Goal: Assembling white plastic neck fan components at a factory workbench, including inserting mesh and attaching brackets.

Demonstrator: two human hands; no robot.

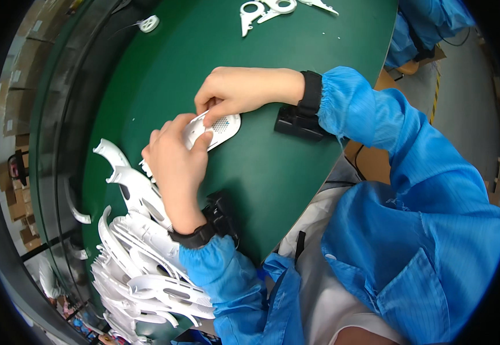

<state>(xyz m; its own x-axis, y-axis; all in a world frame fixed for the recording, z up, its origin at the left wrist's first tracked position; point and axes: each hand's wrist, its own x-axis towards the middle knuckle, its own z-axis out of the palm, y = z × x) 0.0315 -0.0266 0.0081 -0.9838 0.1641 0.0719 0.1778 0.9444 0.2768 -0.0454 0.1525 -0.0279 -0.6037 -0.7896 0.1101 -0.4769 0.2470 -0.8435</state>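
Observation:
A white plastic cover (228,129) with a rounded end and a patch of small holes lies between my two hands, close above the green tabletop. My left hand (175,161) is closed on its left end, the thumb resting on its upper face. From the far side, my right hand (233,92) bends its fingers down onto the same cover, fingertips pressed together at its edge. Whether those fingertips hold some small piece is hidden. Beside my left forearm lies a heap of curved white plastic shells (140,253), some with long slots.
Flat white parts with round rings (267,10) lie at the table's far edge. A small white spool-like piece (149,23) sits at the far left. A dark rail (60,144) borders the green table (250,190). Another person's blue sleeve (399,43) shows at the upper right.

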